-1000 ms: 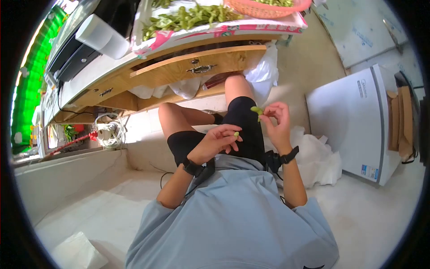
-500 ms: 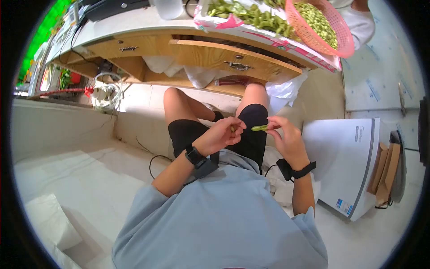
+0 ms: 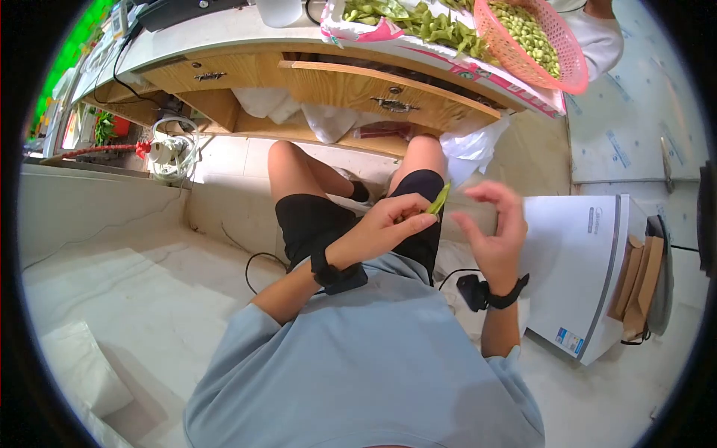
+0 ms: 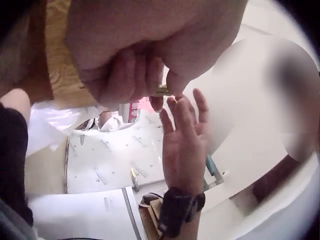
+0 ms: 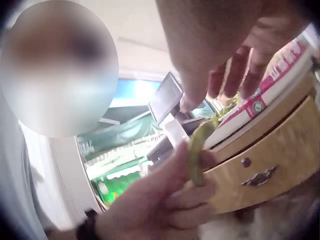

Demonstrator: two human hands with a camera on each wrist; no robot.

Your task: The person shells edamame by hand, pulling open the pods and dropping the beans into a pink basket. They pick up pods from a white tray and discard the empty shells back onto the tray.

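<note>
A green soybean pod point(image 3: 441, 200) stands slantwise between the thumb and fingers of my left hand point(image 3: 385, 225), which pinches it above the lap. In the right wrist view the pod point(image 5: 196, 152) looks curved and plump, its upper end free of the fingers. My right hand point(image 3: 499, 235) is a little to the right of it, thumb and fingers spread apart with nothing between them. The left wrist view shows this right hand point(image 4: 185, 145) with its fingers pointing up, close below the left fingertips. Most of the pod is hidden by the left fingers there.
On the counter ahead, a pink-and-white box point(image 3: 441, 66) holds many pods point(image 3: 418, 21). A pink basket point(image 3: 576, 58) of shelled beans rests on its right end. Below is a partly pulled-out wooden drawer point(image 3: 336, 91). A small white fridge point(image 3: 571, 261) stands at the right.
The pod was in my right hand and is now in the left. The right hand has drawn away to the right and spread its fingers. Earlier, the head view also swung toward the right.
</note>
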